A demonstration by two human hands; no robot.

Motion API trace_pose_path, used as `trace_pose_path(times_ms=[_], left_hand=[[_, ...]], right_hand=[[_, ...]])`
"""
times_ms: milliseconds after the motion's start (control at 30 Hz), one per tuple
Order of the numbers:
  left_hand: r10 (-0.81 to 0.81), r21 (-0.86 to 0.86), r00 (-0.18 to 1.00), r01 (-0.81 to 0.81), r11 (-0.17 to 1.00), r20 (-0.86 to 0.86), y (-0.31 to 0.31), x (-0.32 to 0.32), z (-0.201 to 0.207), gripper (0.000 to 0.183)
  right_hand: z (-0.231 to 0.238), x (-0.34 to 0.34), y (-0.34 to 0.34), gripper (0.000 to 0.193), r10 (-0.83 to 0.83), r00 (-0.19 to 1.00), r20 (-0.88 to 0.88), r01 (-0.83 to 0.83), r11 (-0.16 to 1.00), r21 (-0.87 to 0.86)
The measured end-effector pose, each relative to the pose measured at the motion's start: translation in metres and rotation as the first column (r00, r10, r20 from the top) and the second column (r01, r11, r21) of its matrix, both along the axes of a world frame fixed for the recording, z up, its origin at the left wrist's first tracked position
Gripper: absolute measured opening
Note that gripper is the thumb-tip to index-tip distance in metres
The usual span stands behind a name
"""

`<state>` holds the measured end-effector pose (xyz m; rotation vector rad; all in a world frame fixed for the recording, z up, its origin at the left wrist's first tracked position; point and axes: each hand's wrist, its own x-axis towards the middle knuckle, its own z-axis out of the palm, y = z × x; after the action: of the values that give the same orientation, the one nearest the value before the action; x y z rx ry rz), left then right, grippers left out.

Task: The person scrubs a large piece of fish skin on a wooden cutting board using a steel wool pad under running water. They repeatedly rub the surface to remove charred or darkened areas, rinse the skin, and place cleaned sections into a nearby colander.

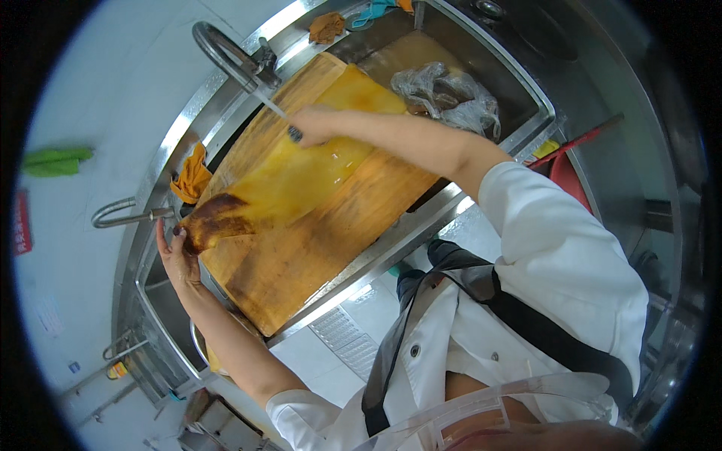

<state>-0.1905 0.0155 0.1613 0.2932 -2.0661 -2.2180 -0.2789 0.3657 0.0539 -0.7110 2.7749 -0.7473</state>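
Note:
A large, wet yellow sheet that looks like animal skin [289, 184] lies across a wooden board [323, 244]; its left end is charred dark brown. With my left hand [179, 261] I grip that browned end at the board's left edge, index finger stretched out. My right hand [314, 126] is closed over the upper part of the sheet. Something small and dark shows at its fingertips, too blurred to name. Water runs from a curved metal tap [233, 64] down beside my right hand.
The board spans a steel sink. Its right basin [519, 83] holds cloudy water and a clear plastic bag [451, 98]. An orange cloth [192, 174] hangs near a second tap [124, 214]; a brown cloth [326, 28] lies on the back rim. A red-handled tool [583, 139] leans at right.

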Motion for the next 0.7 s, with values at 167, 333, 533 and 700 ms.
trace_pose_path(times_ms=[167,333,533,700], left_hand=[[0.140,-0.165,0.982,-0.119,0.979,0.122,-0.042,-0.002,-0.055,0.046],[0.319,-0.573,0.925,-0.151,0.806,0.205,-0.046,0.021,-0.106,0.033],[0.424,-0.883,0.888,-0.335,0.328,-0.179,-0.019,0.064,-0.137,0.074],[-0.203,0.782,0.889,-0.228,0.580,0.410,0.075,0.108,-0.130,0.073]], right_hand=[[0.039,0.037,-0.056,0.036,-0.004,1.000,0.011,0.007,0.977,-0.215],[0.059,0.058,-0.092,0.038,-0.092,0.990,0.106,0.125,0.920,-0.373],[0.053,0.081,-0.151,0.043,-0.209,0.974,0.086,0.223,0.834,-0.505],[0.037,0.108,-0.182,0.046,-0.141,0.975,0.174,0.222,0.708,-0.670]])
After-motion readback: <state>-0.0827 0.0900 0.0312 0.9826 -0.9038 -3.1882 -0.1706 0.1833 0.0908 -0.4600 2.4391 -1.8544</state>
